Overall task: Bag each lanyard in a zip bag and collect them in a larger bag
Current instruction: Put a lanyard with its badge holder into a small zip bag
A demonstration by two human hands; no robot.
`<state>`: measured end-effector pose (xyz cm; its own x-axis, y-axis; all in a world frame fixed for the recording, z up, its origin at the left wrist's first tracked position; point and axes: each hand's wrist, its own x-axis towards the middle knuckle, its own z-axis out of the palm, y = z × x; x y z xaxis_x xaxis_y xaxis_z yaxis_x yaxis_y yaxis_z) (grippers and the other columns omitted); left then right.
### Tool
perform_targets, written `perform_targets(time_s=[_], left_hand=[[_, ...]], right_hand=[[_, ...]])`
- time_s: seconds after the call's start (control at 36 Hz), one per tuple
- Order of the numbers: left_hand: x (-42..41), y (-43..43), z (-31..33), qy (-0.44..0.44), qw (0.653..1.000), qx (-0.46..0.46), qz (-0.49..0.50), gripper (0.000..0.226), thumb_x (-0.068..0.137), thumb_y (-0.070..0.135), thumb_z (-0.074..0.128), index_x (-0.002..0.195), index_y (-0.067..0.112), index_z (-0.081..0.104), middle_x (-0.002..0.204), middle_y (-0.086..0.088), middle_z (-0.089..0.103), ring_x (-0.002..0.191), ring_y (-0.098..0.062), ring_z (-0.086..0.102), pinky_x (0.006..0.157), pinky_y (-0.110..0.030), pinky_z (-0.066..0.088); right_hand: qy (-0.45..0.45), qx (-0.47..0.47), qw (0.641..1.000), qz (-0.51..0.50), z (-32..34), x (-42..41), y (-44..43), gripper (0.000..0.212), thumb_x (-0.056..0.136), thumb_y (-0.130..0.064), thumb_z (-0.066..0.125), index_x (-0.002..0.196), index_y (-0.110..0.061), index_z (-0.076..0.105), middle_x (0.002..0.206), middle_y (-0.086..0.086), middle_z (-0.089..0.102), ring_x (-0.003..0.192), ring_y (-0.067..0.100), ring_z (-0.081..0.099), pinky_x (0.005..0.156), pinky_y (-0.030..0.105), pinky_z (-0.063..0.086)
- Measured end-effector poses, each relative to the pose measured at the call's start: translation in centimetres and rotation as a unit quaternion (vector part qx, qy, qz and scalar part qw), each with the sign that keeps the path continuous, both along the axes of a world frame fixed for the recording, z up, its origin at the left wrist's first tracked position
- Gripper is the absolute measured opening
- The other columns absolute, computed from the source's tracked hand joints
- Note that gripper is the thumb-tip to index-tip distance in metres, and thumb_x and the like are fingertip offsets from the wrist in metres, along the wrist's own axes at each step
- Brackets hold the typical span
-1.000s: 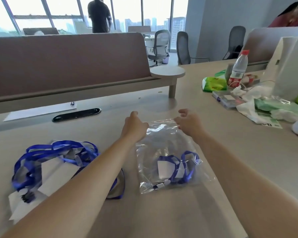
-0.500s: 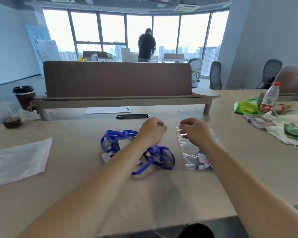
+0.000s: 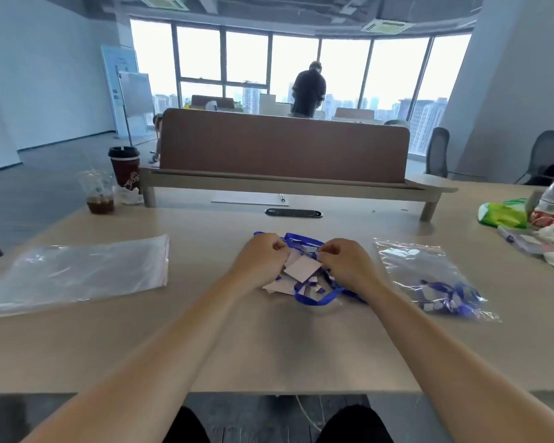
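At frame centre, the pile of lanyards (image 3: 304,273) is being picked at by the left hand (image 3: 259,260) and right hand (image 3: 344,263), fingers curled narrowly onto straps. One filled zip bag (image 3: 429,276) lies at right; the larger bag (image 3: 77,273) lies at left. A single lanyard must likely be separated next. No writing can be read.

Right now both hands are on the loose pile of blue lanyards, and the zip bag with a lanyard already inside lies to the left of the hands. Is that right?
Not quite. In the head view the filled zip bag lies to the right of the hands; the clear bag on the left looks empty. Both the left hand and the right hand are indeed on the lanyard pile.
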<state>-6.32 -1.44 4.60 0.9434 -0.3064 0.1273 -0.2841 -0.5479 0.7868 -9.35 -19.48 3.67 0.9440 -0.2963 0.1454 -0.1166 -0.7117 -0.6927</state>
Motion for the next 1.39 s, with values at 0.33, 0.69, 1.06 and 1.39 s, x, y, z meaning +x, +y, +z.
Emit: perform_targets(time_s=[0.33,0.69,1.06,1.39], left_hand=[[5.1,-2.1,-3.5,0.019,0.99,0.135,-0.023,0.02,0.094,0.022,0.057,0.099,0.006,0.069,0.092,-0.011,0.071,0.086,-0.029,0.068,0.07,-0.036,0.049],[7.2,-5.4,-4.3,0.001,0.956,0.29,-0.041,0.046,0.09,0.047,0.064,0.126,0.018,0.059,0.121,-0.006,0.062,0.099,-0.022,0.061,0.084,-0.033,0.051],[7.0,-6.5,-3.2,0.061,0.953,0.285,-0.083,0.056,0.083,0.044,0.075,0.13,0.021,0.052,0.105,0.0,0.06,0.104,-0.025,0.058,0.089,-0.035,0.044],[7.8,-4.9,-3.0,0.068,0.99,0.122,0.007,0.029,0.098,0.025,0.056,0.074,0.02,0.04,0.067,0.001,0.048,0.066,-0.017,0.056,0.053,-0.027,0.032]], right_hand=[[0.05,-0.128,0.99,-0.016,-3.9,6.4,-2.8,0.013,0.095,-0.025,0.058,0.102,-0.022,0.069,0.093,-0.001,0.07,0.082,0.016,0.063,0.075,0.032,0.054],[0.076,-0.155,0.985,-0.028,-4.8,8.5,-5.6,0.039,0.082,-0.047,0.074,0.11,-0.02,0.065,0.107,-0.001,0.053,0.09,0.017,0.057,0.072,0.028,0.046],[0.066,-0.136,0.988,-0.032,-4.6,9.1,-6.3,0.019,0.09,-0.025,0.068,0.106,-0.015,0.064,0.096,0.0,0.066,0.087,0.019,0.061,0.072,0.032,0.049],[0.023,-0.041,0.998,-0.042,-2.4,8.2,-7.6,0.012,0.091,-0.026,0.066,0.084,-0.017,0.071,0.08,-0.002,0.07,0.068,0.012,0.061,0.056,0.024,0.044]])
